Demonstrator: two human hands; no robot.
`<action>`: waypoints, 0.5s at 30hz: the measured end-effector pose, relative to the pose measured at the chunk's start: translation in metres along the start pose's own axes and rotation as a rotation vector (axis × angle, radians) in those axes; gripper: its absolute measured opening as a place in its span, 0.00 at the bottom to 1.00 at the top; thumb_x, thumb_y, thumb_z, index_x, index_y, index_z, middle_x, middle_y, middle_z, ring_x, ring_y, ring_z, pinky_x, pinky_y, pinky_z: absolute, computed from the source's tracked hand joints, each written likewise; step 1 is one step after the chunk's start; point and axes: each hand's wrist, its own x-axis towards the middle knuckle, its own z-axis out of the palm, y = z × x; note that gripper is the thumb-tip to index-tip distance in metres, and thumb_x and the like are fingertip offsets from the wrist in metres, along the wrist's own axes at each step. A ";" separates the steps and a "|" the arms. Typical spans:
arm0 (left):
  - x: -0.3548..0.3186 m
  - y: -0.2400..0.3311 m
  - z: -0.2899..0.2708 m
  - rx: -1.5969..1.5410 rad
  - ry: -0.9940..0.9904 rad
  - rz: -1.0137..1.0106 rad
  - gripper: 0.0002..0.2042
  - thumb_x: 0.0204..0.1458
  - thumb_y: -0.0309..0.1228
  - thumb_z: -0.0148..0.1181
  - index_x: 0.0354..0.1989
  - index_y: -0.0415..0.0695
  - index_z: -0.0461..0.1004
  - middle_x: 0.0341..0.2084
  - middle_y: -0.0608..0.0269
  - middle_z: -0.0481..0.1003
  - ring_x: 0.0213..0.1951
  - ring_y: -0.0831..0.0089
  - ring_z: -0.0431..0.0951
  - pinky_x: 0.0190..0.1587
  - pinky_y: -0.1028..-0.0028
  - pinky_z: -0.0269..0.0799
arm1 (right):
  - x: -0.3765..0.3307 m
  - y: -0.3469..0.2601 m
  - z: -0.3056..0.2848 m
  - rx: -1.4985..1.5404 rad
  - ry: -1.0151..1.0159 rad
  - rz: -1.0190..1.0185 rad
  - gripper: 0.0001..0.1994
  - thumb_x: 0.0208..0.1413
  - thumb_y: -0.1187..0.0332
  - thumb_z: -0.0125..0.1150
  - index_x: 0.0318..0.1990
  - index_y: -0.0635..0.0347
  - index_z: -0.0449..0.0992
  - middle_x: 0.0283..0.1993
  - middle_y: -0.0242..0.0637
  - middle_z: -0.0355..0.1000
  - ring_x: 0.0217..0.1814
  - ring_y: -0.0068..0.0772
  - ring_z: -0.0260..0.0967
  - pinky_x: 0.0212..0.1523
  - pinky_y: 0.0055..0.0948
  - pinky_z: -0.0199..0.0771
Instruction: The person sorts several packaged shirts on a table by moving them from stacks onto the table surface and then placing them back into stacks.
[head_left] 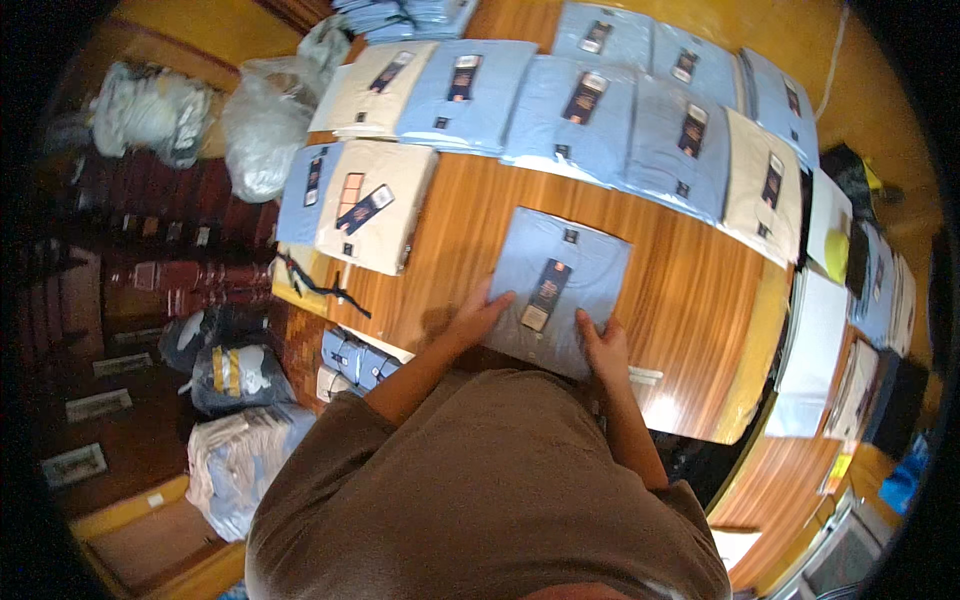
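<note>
A folded light-blue shirt [592, 268] is held over the near part of the wooden table, tilted slightly. A dark hang tag [547, 294] lies along its middle, and a small dark label shows at its far edge. My left hand [482, 314] grips the shirt's left side, thumb on top. On the lower right side, my right hand [604, 346] has its thumb over the edge. The fingers of both hands are mostly hidden beneath the shirt. Nearest beyond it is a row of packed blue shirts [570, 125]; a cream shirt [385, 235] lies to the left.
The wooden table [460, 215] carries several stacks of folded shirts along its far side. A dark cord [325, 287] lies at its left edge. Plastic bags [265, 125] sit beyond on the left, and bundled clothes [245, 460] rest lower left. White packages [808, 340] stand at the right.
</note>
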 end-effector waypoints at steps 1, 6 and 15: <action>-0.002 0.003 -0.003 0.021 0.019 0.041 0.26 0.68 0.38 0.58 0.69 0.36 0.63 0.58 0.52 0.74 0.59 0.64 0.72 0.64 0.64 0.66 | 0.005 0.010 0.004 0.051 0.005 -0.037 0.23 0.64 0.55 0.67 0.54 0.68 0.78 0.45 0.42 0.82 0.46 0.29 0.77 0.48 0.33 0.76; -0.008 0.001 0.008 -0.048 0.034 0.132 0.26 0.68 0.35 0.57 0.68 0.34 0.62 0.58 0.50 0.74 0.60 0.64 0.72 0.64 0.64 0.66 | 0.013 -0.003 -0.014 0.113 -0.108 0.134 0.23 0.62 0.53 0.69 0.53 0.65 0.79 0.43 0.35 0.80 0.41 0.26 0.74 0.44 0.30 0.74; -0.008 0.015 -0.001 0.082 0.008 0.208 0.24 0.68 0.33 0.55 0.67 0.33 0.62 0.56 0.45 0.73 0.59 0.57 0.73 0.65 0.61 0.65 | -0.004 -0.015 -0.001 -0.114 0.055 0.076 0.26 0.60 0.53 0.73 0.50 0.71 0.78 0.42 0.38 0.80 0.40 0.27 0.75 0.43 0.30 0.75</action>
